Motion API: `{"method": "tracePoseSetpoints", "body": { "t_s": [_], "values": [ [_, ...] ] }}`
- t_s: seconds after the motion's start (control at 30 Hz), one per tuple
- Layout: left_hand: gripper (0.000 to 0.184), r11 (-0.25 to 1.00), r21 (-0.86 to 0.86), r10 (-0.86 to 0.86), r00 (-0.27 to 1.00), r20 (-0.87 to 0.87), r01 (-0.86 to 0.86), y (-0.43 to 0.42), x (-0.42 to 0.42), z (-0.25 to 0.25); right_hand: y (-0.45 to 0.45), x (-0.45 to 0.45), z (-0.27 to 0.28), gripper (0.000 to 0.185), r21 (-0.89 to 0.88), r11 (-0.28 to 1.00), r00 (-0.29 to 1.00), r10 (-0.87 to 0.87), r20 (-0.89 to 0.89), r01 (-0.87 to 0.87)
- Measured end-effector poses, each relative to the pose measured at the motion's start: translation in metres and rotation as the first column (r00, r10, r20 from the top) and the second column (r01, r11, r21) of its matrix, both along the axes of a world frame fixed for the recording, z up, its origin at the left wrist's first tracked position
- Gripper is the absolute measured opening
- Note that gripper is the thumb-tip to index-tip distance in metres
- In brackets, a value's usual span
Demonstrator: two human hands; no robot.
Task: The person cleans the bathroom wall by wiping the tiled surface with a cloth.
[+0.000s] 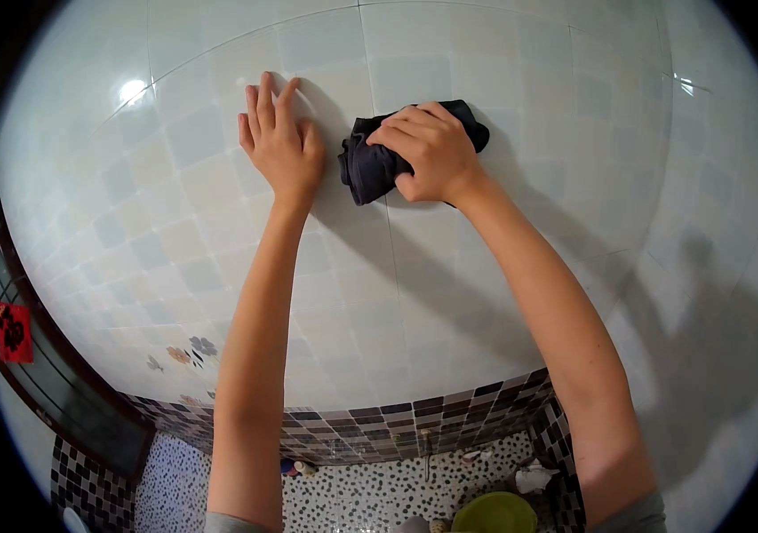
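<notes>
Against the pale tiled wall (450, 293), my right hand (432, 151) grips a bunched dark cloth (368, 169) and presses it to the tiles. Its fingers curl over the top of the cloth, and loose folds stick out on both sides. To the left, my left hand (279, 142) rests on the same wall with the fingers spread and nothing in it. A small gap of bare tile lies between that hand and the cloth.
Below runs a band of dark mosaic tiles (414, 422) above a speckled floor (361, 489). A green basin (496, 513) stands there, with a crumpled white item (534, 478) near it. At the left is a dark-framed door (68, 400) bearing a red paper decoration (15, 333).
</notes>
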State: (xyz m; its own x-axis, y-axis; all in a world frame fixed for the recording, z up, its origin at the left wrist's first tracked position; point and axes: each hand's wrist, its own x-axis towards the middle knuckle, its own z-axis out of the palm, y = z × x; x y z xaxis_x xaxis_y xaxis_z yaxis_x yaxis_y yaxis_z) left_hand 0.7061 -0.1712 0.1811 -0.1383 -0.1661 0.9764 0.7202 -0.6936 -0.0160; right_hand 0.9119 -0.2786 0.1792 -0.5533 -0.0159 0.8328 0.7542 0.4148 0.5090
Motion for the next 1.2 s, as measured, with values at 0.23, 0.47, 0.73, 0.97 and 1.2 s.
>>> {"method": "tracePoseSetpoints", "body": {
  "t_s": [0.23, 0.47, 0.73, 0.97, 1.2],
  "values": [
    [0.053, 0.991, -0.006, -0.13, 0.962, -0.239, 0.133, -0.027, -0.002, 0.0, -0.002, -0.001, 0.004, 0.043, -0.024, 0.999, 0.999, -0.032, 0.009, 0.032],
    [0.067, 0.927, 0.02, -0.235, 0.62, -0.748, 0.375, -0.044, 0.01, -0.038, 0.0, 0.01, -0.005, 0.022, 0.063, 0.97, 0.957, -0.244, 0.158, 0.236],
    [0.079, 0.95, 0.014, -0.204, 0.655, -0.728, 0.311, -0.042, 0.015, -0.058, 0.001, 0.007, -0.013, 0.042, -0.007, 0.989, 0.976, -0.142, 0.164, 0.145],
    [0.076, 0.943, -0.05, -0.266, 0.653, -0.709, 0.33, -0.041, 0.023, -0.065, -0.006, 0.014, -0.02, 0.054, -0.039, 0.956, 0.948, -0.282, 0.146, 0.29],
    [0.066, 0.978, -0.073, -0.177, 0.597, -0.783, 0.195, -0.056, 0.011, -0.053, -0.012, 0.013, -0.012, 0.041, 0.013, 0.969, 0.954, -0.245, 0.172, 0.247]
  ]
}}
